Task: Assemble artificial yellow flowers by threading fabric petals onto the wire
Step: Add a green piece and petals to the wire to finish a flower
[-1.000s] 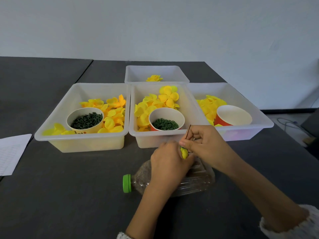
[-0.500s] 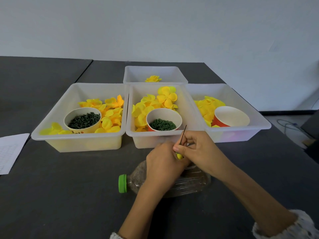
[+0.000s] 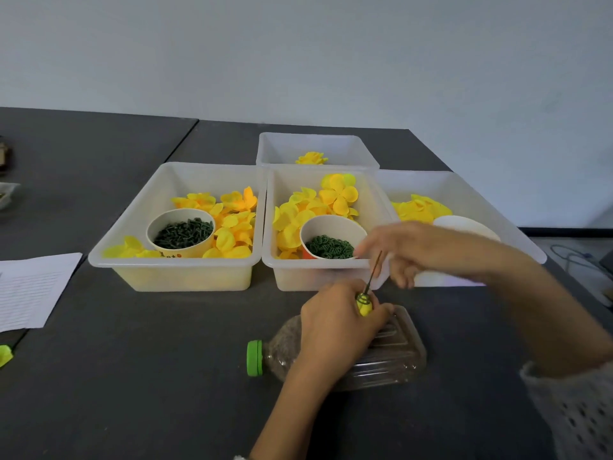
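Left hand (image 3: 335,322) pinches the small yellow flower bud (image 3: 364,305) on the thin dark wire (image 3: 373,272), above the clear plastic bottle (image 3: 381,353). Right hand (image 3: 408,249), fingers loosely spread and blurred, reaches over the paper cup of green ring pieces (image 3: 328,245). Likely mid-pick; next move needs one ring pinched and threaded onto the wire tip.

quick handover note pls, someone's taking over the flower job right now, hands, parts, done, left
Left hand grips the wire with a yellow piece at its base, above the lying bottle.
Right hand, holding nothing visible, reaches toward the middle tub's cup of green rings.
Petals fill the front tubs; one finished flower lies in the back tub.
Left: thread a ring and petals, then bin it.
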{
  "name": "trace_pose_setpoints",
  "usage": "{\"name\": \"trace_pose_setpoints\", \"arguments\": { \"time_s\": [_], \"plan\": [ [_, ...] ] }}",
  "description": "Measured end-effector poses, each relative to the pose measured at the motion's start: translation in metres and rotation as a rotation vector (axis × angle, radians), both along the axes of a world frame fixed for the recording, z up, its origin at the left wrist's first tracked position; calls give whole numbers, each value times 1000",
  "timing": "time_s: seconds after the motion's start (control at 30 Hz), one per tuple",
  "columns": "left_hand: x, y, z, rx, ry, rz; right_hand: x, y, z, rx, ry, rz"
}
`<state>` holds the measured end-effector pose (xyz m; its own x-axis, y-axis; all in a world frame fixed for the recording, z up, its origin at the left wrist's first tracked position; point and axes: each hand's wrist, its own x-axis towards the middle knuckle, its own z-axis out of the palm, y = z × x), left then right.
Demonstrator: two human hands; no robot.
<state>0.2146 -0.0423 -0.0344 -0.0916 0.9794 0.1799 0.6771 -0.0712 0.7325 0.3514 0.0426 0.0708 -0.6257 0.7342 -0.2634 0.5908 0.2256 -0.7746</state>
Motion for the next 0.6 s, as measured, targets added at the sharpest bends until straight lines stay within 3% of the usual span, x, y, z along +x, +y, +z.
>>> {"name": "trace_pose_setpoints", "arguments": {
  "time_s": [0.17,0.4,0.5,0.6],
  "plan": [
    [1,-1,0,28,-23,-14,-62,70,2,378,43,-160],
    [0,-3,2,99,-68,-10,-131,120,-34,381,-508,-99],
    [-1,-4,4,122,-89,-31,-138,124,-39,317,-428,-122],
    [-4,-5,8,96,-216,-80,-131,117,-25,219,-62,-195]
  ]
}}
